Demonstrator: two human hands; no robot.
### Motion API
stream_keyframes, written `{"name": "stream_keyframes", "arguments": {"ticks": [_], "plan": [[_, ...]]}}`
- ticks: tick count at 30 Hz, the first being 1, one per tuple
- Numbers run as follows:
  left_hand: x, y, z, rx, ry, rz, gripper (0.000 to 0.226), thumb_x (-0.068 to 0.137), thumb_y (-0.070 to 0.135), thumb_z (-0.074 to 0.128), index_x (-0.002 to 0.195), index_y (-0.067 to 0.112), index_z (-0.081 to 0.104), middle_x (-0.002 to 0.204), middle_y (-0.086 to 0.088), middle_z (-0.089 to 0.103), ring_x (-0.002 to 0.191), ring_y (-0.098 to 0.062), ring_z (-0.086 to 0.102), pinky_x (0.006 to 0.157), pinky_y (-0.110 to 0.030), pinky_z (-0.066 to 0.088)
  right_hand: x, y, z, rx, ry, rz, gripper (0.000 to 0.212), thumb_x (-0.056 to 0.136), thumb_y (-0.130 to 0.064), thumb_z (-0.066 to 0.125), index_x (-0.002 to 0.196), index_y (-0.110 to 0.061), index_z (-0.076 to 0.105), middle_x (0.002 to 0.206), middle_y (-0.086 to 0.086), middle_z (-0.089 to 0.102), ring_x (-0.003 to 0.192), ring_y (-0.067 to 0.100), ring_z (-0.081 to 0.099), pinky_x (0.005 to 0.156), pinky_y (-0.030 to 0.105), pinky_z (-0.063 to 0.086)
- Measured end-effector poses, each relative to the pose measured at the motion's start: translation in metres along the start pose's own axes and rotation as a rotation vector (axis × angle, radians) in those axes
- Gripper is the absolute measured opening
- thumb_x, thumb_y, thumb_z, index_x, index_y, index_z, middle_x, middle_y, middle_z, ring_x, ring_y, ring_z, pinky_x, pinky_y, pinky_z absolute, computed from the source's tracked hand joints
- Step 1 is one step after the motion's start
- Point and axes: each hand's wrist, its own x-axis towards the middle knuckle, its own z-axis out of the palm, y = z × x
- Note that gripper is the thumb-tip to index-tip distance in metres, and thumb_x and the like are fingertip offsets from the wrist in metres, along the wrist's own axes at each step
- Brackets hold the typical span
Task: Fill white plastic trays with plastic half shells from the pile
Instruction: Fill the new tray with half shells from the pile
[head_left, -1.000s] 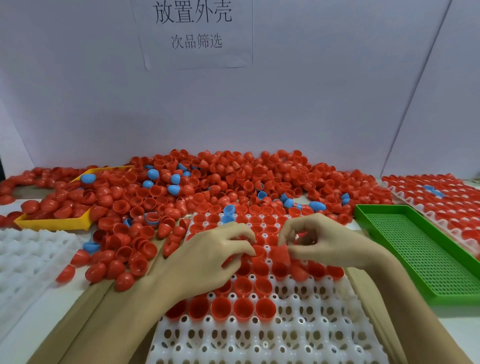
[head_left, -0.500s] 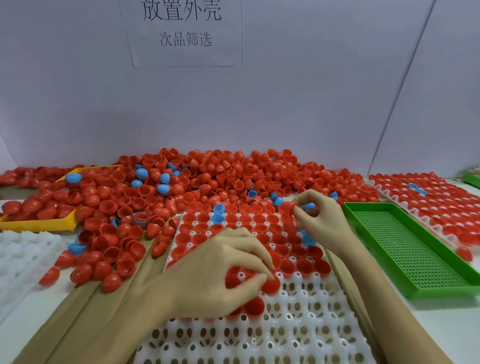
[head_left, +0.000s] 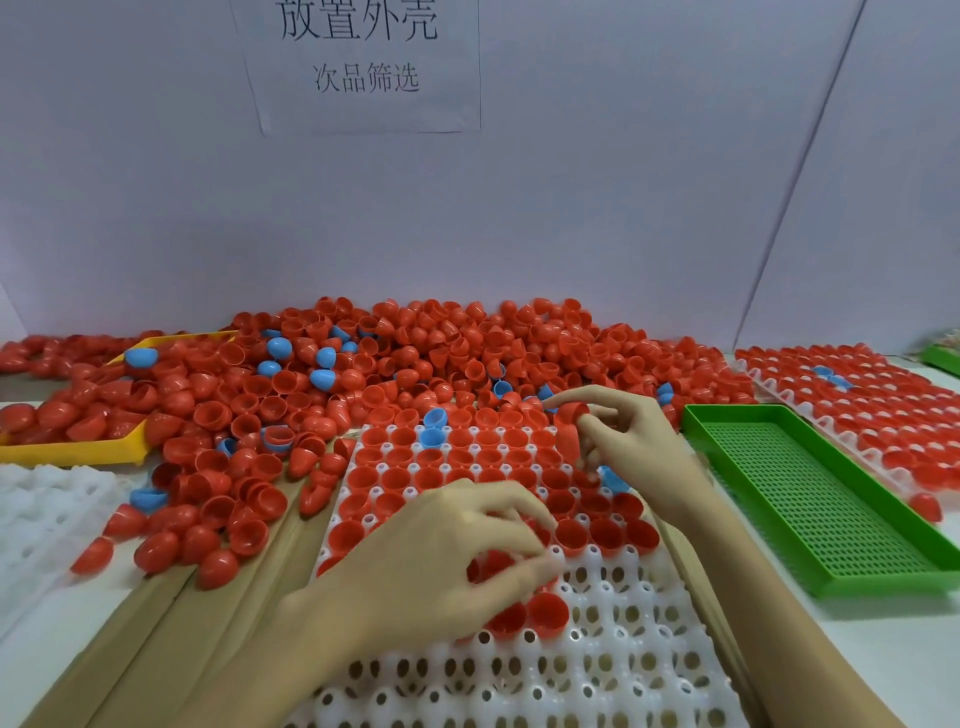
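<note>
A pale worktop (head_left: 883, 654) against a plain grey wall (head_left: 623, 208) carries the heap of red plastic half shells (head_left: 415, 358) behind the white moulded plastic tray (head_left: 597, 670). The left hand (head_left: 441, 566) has its fingers curled on red shells at the tray's filled edge. The right hand (head_left: 639, 441) pinches one red shell (head_left: 571, 413) at the tray's far side.

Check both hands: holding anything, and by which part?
Right hand pinches a red half shell at its rim, over the white tray's far edge. Left hand curls round red shells above the tray; the exact hold is hidden.
</note>
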Motion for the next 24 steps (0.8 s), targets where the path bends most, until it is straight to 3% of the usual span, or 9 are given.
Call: {"name": "stream_keyframes", "arguments": {"ticks": [2, 5, 7, 10, 13, 16, 21, 24], "plan": [[0.003, -0.005, 0.0, -0.047, 0.077, -0.012, 0.024, 0.103, 0.044, 0.059, 0.114, 0.032, 0.077, 0.116, 0.022, 0.065, 0.105, -0.002, 0.066, 0.091, -0.024, 0.052, -0.002, -0.006, 0.004, 0.04, -0.037, 0.033, 0.036, 0.102, 0.001, 0.052, 0.103, -0.021, 0.08, 0.067, 0.01, 0.071, 0.054, 0.021, 0.066, 0.053, 0.03, 0.057], [0.007, -0.012, 0.004, -0.025, 0.174, -0.027, 0.033, 0.104, 0.043, 0.058, 0.136, 0.046, 0.061, 0.119, 0.022, 0.058, 0.104, -0.007, 0.064, 0.09, -0.021, 0.051, -0.006, -0.01, 0.011, 0.068, -0.143, 0.044, 0.017, 0.106, -0.01, 0.058, 0.1, -0.011, 0.074, 0.069, 0.017, 0.074, 0.052, 0.027, 0.069, 0.045, 0.028, 0.052], [0.007, -0.015, 0.007, -0.015, 0.189, -0.06, 0.037, 0.103, 0.047, 0.056, 0.14, 0.051, 0.054, 0.122, 0.024, 0.052, 0.106, -0.007, 0.061, 0.091, -0.019, 0.049, -0.007, -0.013, 0.016, 0.048, -0.212, 0.052, 0.016, 0.107, -0.015, 0.058, 0.1, -0.006, 0.07, 0.072, 0.017, 0.076, 0.054, 0.03, 0.073, 0.044, 0.026, 0.051], [0.008, -0.019, 0.007, -0.033, 0.279, -0.144, 0.039, 0.102, 0.047, 0.057, 0.141, 0.043, 0.056, 0.123, 0.026, 0.052, 0.111, -0.003, 0.061, 0.094, -0.019, 0.049, -0.008, -0.017, 0.022, 0.031, -0.264, 0.09, 0.016, 0.108, -0.017, 0.057, 0.104, -0.004, 0.065, 0.077, 0.016, 0.079, 0.057, 0.031, 0.074, 0.043, 0.025, 0.051], [0.01, -0.022, 0.005, -0.107, 0.355, -0.238, 0.035, 0.1, 0.043, 0.06, 0.134, 0.034, 0.063, 0.122, 0.027, 0.061, 0.111, 0.003, 0.063, 0.09, -0.011, 0.049, -0.011, -0.023, 0.025, 0.032, -0.338, 0.085, 0.026, 0.108, -0.027, 0.057, 0.104, -0.001, 0.063, 0.08, 0.015, 0.079, 0.059, 0.032, 0.075, 0.046, 0.026, 0.053], [0.011, -0.024, 0.004, -0.21, 0.423, -0.341, 0.021, 0.098, 0.036, 0.065, 0.116, 0.031, 0.073, 0.103, 0.024, 0.073, 0.099, 0.008, 0.067, 0.08, -0.006, 0.049, -0.014, -0.029, 0.026, 0.084, -0.446, 0.07, 0.035, 0.106, -0.037, 0.059, 0.108, -0.003, 0.063, 0.083, 0.017, 0.079, 0.061, 0.033, 0.074, 0.049, 0.027, 0.055], [0.011, -0.035, 0.0, -0.327, 0.384, -0.47, 0.005, 0.087, 0.027, 0.081, 0.093, 0.026, 0.08, 0.087, 0.017, 0.077, 0.083, -0.002, 0.073, 0.082, -0.021, 0.058, -0.016, -0.031, 0.02, 0.143, -0.655, 0.061, 0.035, 0.108, -0.046, 0.055, 0.117, -0.017, 0.072, 0.094, 0.019, 0.08, 0.074, 0.034, 0.078, 0.06, 0.028, 0.06], [0.01, -0.034, -0.002, -0.313, 0.335, -0.448, 0.008, 0.085, 0.021, 0.083, 0.085, 0.028, 0.079, 0.083, 0.015, 0.077, 0.081, -0.003, 0.074, 0.08, -0.021, 0.058, -0.012, -0.026, 0.01, 0.159, -0.595, 0.074, 0.045, 0.106, -0.051, 0.054, 0.115, -0.012, 0.075, 0.093, 0.02, 0.079, 0.072, 0.03, 0.076, 0.059, 0.025, 0.058]]}}
